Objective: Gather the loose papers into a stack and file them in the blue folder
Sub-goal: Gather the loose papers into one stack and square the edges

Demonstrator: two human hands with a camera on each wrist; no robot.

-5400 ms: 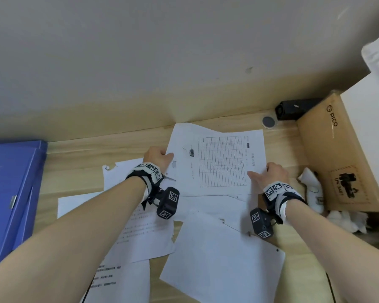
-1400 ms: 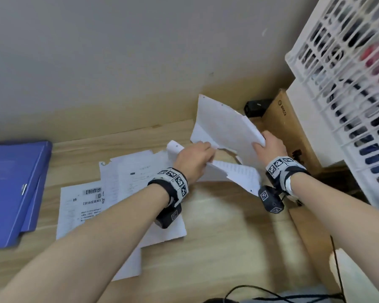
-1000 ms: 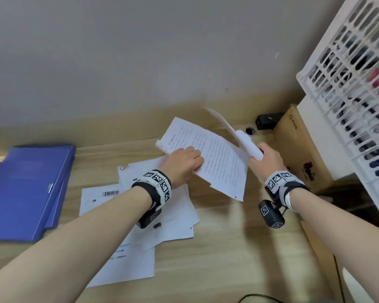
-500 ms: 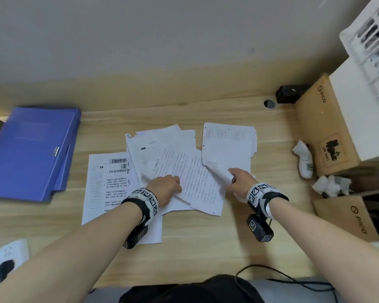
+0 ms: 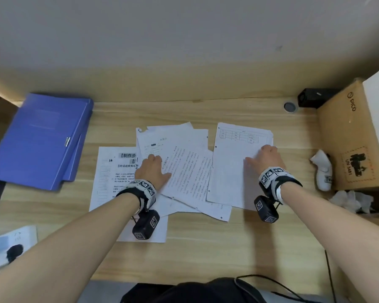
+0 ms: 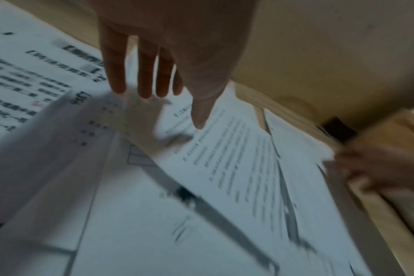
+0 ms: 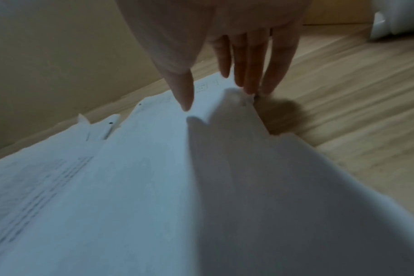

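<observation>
So the papers aren't stacked yet, this is looking like early gathering. Nearest me, the left hand [image 5: 151,169] is lying flat with fingers straight and spread, pressing on the overlapping sheets in the middle [image 5: 187,171], not pinching anything as far as the left wrist view is showing. The right hand [image 5: 265,158] is doing the same on the sheet with the table printed on it [image 5: 234,162], fingers extended, tips at its right edge, nothing curled round it. The loose papers are sitting fanned out on the wooden desk [image 5: 206,243], some overlapping, one printed page [image 5: 109,171] sticking out to the left under the rest. Further back and well off to the left, the blue folder [image 5: 37,141] is lying closed. So I'm guessing what's left is basically everything: squaring the sheets into one pile, opening the folder, and filing them
</observation>
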